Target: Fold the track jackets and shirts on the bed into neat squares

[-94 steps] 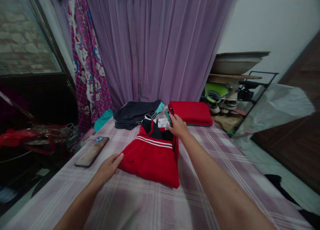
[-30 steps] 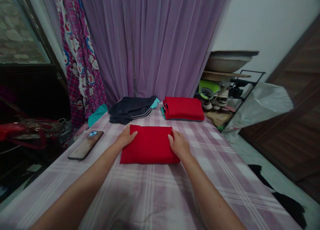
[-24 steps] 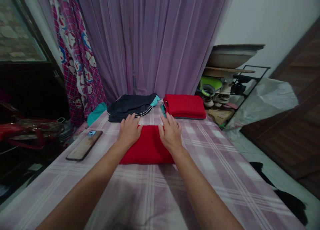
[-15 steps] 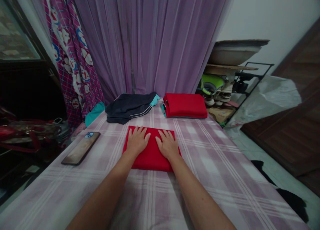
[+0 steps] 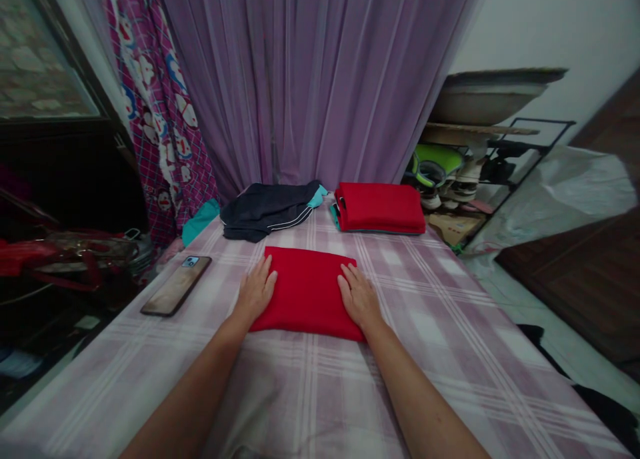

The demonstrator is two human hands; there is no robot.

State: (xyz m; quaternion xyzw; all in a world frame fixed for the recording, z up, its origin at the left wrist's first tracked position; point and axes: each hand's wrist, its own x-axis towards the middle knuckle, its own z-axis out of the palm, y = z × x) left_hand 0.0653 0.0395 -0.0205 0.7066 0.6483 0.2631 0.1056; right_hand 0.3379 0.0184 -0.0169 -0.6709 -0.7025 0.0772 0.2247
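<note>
A folded red garment [image 5: 307,292] lies flat as a neat rectangle on the plaid cloth [image 5: 425,352] in front of me. My left hand [image 5: 255,291] rests along its left edge with the fingers stretched forward. Along the right edge lies my right hand [image 5: 361,296], fingers also extended and a little apart. Neither hand grips the fabric. Which kind of garment it is, the folds do not show.
Farther back sit a dark navy garment [image 5: 273,208] with white stripes and a folded red stack [image 5: 381,208]. A phone [image 5: 177,286] lies at left. Purple curtains [image 5: 310,79] hang behind; a shoe rack [image 5: 520,172] stands at right.
My hands have moved apart, from the top of the red garment out to its left and right edges. The whole view has shifted slightly.
</note>
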